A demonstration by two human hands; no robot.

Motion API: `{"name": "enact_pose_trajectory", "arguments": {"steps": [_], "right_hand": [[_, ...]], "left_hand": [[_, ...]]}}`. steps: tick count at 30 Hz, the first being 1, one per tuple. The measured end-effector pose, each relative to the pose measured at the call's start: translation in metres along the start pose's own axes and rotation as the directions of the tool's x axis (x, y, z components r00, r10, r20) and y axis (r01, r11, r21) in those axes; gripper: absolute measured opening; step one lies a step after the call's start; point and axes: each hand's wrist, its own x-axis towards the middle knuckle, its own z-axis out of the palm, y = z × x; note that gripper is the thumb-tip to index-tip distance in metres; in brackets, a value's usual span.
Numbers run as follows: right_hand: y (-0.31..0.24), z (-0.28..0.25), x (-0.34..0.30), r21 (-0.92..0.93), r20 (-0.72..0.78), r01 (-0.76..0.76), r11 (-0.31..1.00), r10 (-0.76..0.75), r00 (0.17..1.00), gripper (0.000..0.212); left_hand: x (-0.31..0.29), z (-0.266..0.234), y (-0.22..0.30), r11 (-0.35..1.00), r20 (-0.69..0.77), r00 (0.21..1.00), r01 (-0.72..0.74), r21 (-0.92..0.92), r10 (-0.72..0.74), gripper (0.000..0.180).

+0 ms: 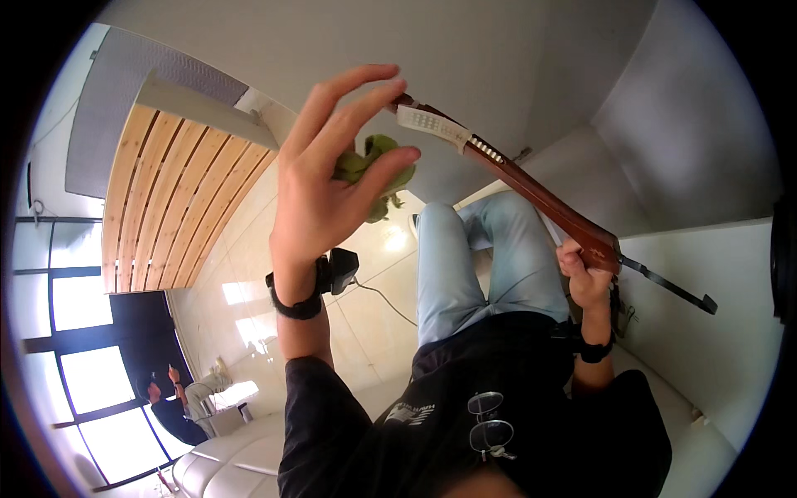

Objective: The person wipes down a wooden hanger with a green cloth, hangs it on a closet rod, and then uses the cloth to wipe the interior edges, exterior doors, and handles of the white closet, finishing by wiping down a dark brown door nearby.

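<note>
My left hand (328, 178) is raised in front of me, thumb and fingers pinched on a crumpled green cloth (374, 166). The cloth is pressed against the far end of a long brown wooden instrument neck (540, 195), which carries a white ridged plate (432, 124) near its tip. My right hand (585, 278) is shut around the thicker lower end of that wooden neck, above my right thigh. A thin black rod (672, 286) sticks out past my right hand toward the right. Both wrists wear black bands.
My legs in light blue jeans (473, 266) stretch over a glossy tiled floor (249, 290). A black cable (386, 300) runs across it. A wooden slatted panel (174, 199) is at left. Another person (178, 407) sits by the windows. Sunglasses (490, 427) hang on my black shirt.
</note>
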Motion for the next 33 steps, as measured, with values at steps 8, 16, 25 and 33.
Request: {"name": "enact_pose_trajectory", "arguments": {"steps": [8,16,25,33], "right_hand": [[0.002,-0.001,0.004,-0.204,0.038,0.061,0.977,-0.054,0.998,0.024],[0.001,0.013,0.006,-0.19,0.062,0.056,0.98,-0.045,0.997,0.026],[0.005,0.004,0.001,-0.114,-0.034,0.005,0.994,-0.009,0.999,0.026],[0.01,-0.002,0.001,-0.063,-0.025,0.054,0.997,-0.056,0.998,0.022]], "left_hand": [[0.004,0.007,-0.008,0.995,0.065,0.997,-0.025,-0.096,0.031,0.017],[-0.005,0.019,-0.006,0.959,-0.121,0.954,0.279,0.041,-0.273,0.021],[-0.004,0.011,-0.012,0.986,0.018,0.991,0.137,-0.089,-0.136,0.023],[-0.008,0.015,-0.018,0.976,-0.236,0.953,0.157,-0.152,-0.19,0.019]]}}
